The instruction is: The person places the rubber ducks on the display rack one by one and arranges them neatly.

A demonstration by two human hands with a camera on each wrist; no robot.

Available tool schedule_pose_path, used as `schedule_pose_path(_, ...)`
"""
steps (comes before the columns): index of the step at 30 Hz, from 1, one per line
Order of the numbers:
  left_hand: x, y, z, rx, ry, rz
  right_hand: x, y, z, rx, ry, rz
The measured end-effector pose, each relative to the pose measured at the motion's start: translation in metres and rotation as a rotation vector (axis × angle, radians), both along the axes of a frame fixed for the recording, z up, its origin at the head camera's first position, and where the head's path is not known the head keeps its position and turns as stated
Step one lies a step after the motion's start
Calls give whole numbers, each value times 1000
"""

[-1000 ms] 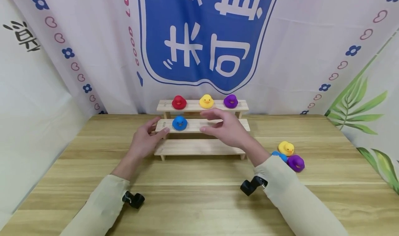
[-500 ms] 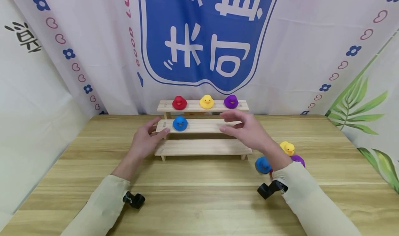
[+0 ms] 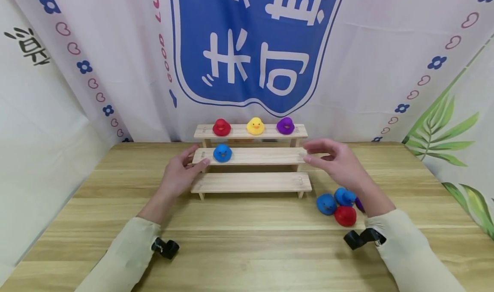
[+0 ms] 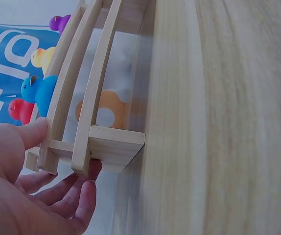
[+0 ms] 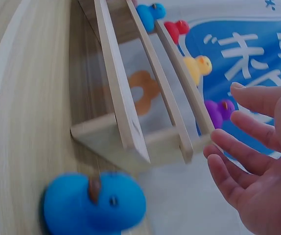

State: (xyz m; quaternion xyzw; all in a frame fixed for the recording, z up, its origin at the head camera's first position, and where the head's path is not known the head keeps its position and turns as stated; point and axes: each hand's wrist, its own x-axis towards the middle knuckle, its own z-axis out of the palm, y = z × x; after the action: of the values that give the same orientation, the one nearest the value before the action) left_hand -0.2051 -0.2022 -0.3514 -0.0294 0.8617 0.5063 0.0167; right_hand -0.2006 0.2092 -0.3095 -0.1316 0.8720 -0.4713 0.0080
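A three-tier wooden shelf (image 3: 251, 182) stands against the curtain. On its top tier sit a red duck (image 3: 221, 127), a yellow duck (image 3: 255, 126) and a purple duck (image 3: 285, 126). A blue duck (image 3: 222, 153) sits toward the left of the middle tier. My left hand (image 3: 181, 172) holds the shelf's left end, its thumb on the middle tier and fingers around the ends in the left wrist view. My right hand (image 3: 335, 161) is beside the middle tier's right end, fingers spread and bent slightly, holding nothing.
On the table (image 3: 247, 249) right of the shelf lie loose ducks: a blue duck (image 3: 326, 204), another blue duck (image 3: 344, 196), a red duck (image 3: 345, 215) and a purple duck (image 3: 359, 204) partly behind my right forearm. A printed curtain (image 3: 127, 47) hangs behind.
My right hand has moved right along the middle tier to beyond its right end. The loose blue and red ducks have come into sight; the loose yellow one is now hidden. My left hand stays put.
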Motion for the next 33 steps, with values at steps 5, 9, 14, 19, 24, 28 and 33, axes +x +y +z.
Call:
schedule_pose_path(5,0,-1,1,5,12,-4,2,17,1,13,-17,-34)
schedule_pose_path(9,-1,-1,2,7,6,3,1,28,0,27,-16,-58)
schedule_pose_path(14,-1,-1,3,10,7,3,0,42,-2,36,7,-79)
schedule_pose_path(19,0,-1,1,14,17,-6,2,54,-7,32,16,-91)
schedule_pose_path(24,0,0,-1,4,18,-8,5,67,-12,32,16,-100)
schedule_pose_path(28,-1,0,-3,2,22,-16,8,78,-15,39,14,-116)
schedule_pose_path(33,0,-1,-2,4,17,-10,8,89,-21,37,15,-116)
